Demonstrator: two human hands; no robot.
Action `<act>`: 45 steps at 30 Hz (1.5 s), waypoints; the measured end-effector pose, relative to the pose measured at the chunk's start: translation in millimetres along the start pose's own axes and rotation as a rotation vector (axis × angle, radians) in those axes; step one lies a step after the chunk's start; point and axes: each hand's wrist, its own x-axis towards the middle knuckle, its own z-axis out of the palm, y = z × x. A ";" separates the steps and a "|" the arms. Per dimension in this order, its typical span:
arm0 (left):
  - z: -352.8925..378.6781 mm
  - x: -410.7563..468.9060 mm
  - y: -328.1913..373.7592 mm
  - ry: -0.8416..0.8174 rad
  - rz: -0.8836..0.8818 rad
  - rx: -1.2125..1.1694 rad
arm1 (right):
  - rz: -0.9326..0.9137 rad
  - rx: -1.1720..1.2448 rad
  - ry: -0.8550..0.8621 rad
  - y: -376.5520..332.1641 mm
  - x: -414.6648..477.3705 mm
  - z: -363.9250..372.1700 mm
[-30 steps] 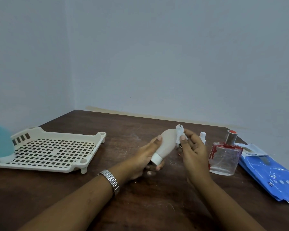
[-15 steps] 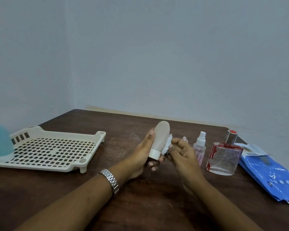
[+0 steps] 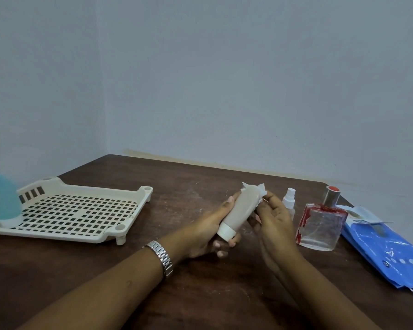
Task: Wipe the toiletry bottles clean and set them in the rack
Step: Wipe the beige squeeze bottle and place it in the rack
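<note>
Both hands' fingers point(image 3: 229, 201) around bottle point(image 3: 242, 210)

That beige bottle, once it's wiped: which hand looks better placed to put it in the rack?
Probably the left hand: it already grips the beige bottle and is nearer the rack, while the right hand holds the tissue.

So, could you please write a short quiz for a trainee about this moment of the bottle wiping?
1. True or false: the left hand holds the beige bottle with its white cap toward the person.
2. Which item already stands in the rack? A) perfume bottle B) teal bottle C) small spray bottle
3. What does the right hand press against the beige bottle?

Key: 1 true; 2 B; 3 a white wipe.
</note>
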 end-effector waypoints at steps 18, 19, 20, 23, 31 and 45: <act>10.2 3.4 2.0 0.405 0.398 0.181 | 0.049 -0.184 -0.248 5.5 -9.2 6.0; 8.8 5.1 1.4 0.460 0.399 0.177 | 0.026 -0.211 -0.235 6.5 -8.8 5.6; 6.6 6.5 1.1 0.512 0.392 0.171 | 0.000 -0.229 -0.233 6.6 -8.6 5.2; 2.9 7.9 1.9 0.588 0.348 0.169 | -0.077 -0.204 -0.214 4.0 -7.8 4.1; 7.3 9.3 -7.3 0.495 0.212 0.328 | -0.162 0.013 0.049 -4.7 2.2 -3.8; -0.4 13.5 -9.8 0.627 0.249 0.298 | -0.585 -0.803 -0.147 14.2 -8.1 0.8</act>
